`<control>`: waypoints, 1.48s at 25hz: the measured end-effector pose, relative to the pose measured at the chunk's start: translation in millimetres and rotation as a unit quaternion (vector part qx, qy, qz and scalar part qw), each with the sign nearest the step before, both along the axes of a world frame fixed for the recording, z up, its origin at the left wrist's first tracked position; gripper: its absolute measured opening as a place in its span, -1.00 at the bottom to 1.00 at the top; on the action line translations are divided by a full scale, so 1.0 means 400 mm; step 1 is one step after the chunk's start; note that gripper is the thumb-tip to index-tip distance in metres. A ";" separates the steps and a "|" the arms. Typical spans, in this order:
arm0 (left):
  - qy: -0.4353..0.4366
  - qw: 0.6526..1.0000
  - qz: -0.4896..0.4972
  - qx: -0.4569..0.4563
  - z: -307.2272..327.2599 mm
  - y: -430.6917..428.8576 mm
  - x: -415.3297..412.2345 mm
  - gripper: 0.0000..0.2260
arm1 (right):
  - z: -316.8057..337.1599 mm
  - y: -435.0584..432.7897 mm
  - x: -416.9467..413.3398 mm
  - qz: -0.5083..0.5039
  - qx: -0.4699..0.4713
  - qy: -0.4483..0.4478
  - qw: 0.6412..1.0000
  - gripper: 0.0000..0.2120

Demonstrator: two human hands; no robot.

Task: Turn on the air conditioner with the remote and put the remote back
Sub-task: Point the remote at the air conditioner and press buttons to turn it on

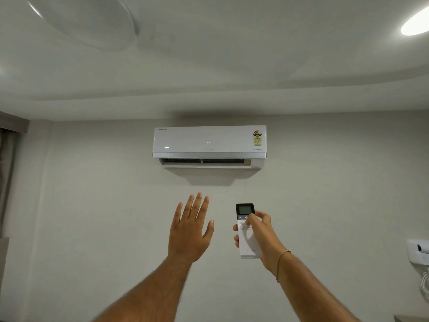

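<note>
A white split air conditioner [209, 141] hangs high on the wall ahead, with a coloured energy sticker at its right end. Its bottom louvre is swung open, showing the dark vent slot. Below it, my right hand [261, 233] is wrapped around a slim white remote [246, 242] with a black top and a small grey screen. The remote points up at the unit, and my thumb rests on the button row just under the screen. To the left of the remote, my left hand [190, 225] is raised flat toward the wall, fingers spread, holding nothing.
A white wall-mounted holder [419, 251] with a dark fitting sticks out at the right edge. A ceiling fan blade [83, 22] blurs at the upper left, a round ceiling light [415, 22] glows at the upper right, and a curtain [5, 173] hangs at far left.
</note>
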State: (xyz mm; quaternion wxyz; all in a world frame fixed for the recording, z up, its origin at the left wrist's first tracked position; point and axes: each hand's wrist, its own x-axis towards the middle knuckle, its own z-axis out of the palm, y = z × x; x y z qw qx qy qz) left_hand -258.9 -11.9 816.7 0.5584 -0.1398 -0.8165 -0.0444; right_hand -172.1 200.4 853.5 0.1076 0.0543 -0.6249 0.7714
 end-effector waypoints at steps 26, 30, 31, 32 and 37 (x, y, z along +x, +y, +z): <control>0.003 1.000 0.003 0.001 0.016 -0.002 0.022 -0.38 | -0.001 -0.002 0.019 0.001 0.025 0.000 1.000 -0.61; 0.003 1.000 -0.001 0.003 0.014 0.000 0.021 -0.38 | 0.003 -0.004 0.017 0.006 0.013 0.004 1.000 -0.61; 0.002 1.000 -0.001 0.005 0.014 0.000 0.021 -0.38 | 0.003 -0.004 0.017 0.006 0.012 0.005 1.000 -0.60; 0.002 1.000 -0.002 0.006 0.014 0.001 0.020 -0.38 | 0.003 -0.004 0.016 0.006 0.011 0.006 1.000 -0.60; 0.000 1.000 0.002 0.004 0.015 0.002 0.014 -0.38 | 0.003 -0.001 0.014 0.006 0.009 0.003 1.000 -0.60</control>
